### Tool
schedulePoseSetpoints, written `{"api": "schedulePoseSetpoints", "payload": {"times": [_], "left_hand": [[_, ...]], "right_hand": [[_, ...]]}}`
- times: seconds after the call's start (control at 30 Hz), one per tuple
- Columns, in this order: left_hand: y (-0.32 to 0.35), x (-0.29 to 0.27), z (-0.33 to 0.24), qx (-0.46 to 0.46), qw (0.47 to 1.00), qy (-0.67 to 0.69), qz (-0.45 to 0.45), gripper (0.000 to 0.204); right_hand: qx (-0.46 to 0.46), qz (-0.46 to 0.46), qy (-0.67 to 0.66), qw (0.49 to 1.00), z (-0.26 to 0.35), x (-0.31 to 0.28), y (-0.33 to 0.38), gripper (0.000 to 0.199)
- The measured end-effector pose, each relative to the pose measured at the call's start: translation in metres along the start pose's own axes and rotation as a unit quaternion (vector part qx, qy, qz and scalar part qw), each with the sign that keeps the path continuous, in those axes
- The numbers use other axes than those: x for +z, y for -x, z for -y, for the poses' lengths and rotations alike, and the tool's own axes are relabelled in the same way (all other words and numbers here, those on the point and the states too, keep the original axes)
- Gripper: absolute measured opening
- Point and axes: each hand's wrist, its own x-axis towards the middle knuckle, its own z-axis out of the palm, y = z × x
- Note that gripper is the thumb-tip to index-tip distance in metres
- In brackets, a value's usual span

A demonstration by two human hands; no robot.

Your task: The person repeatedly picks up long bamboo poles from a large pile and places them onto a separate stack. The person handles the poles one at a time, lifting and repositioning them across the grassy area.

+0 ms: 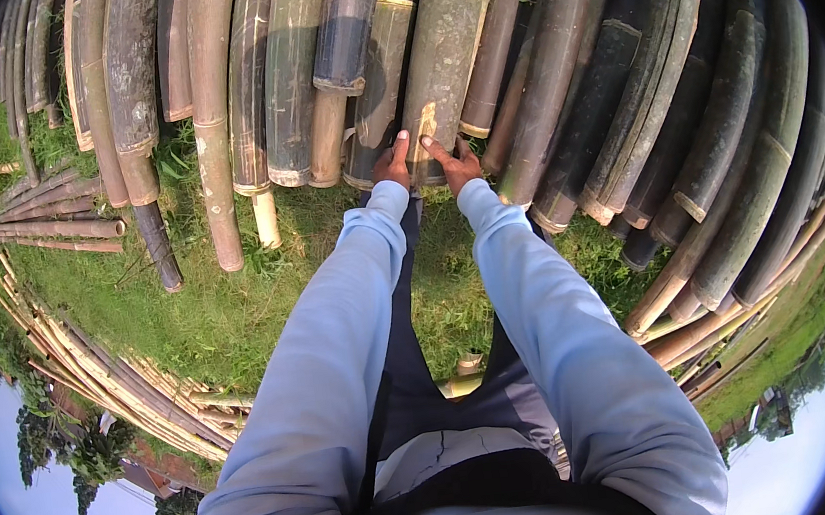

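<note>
Both my arms reach straight out in light blue sleeves to the near end of a thick greenish-brown bamboo pole (441, 53). My left hand (392, 164) is closed on the left side of that end, its thumb up along the edge. From the right side my right hand (457, 160) grips it too, with the thumb resting on top near a pale scraped patch. The fingers curl under the pole and are mostly hidden. Beside my left hand lies a dark bamboo pole (350, 43), and a brown one (500, 37) is close to my right hand.
Many cut bamboo poles (285, 100) lie side by side ahead, fanning to both sides with uneven ends. More dark poles (729, 114) curve along the right. Grass (264, 283) covers the ground around my legs. Thin pale poles (113, 369) lie at the left; several short brown ones (68, 228) are farther off.
</note>
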Motion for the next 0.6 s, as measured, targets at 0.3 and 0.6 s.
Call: {"api": "schedulePoseSetpoints", "payload": {"times": [0.3,0.6], "left_hand": [[-0.011,-0.039,0.082,-0.226,0.954,0.17,0.102,0.049],[-0.039,-0.121,0.104,-0.2,0.843,0.472,-0.163,0.055]], "right_hand": [[0.026,0.008,-0.005,1.0,0.006,0.006,-0.003,0.099],[-0.033,-0.022,-0.08,0.996,0.005,0.014,-0.014,0.085]]}}
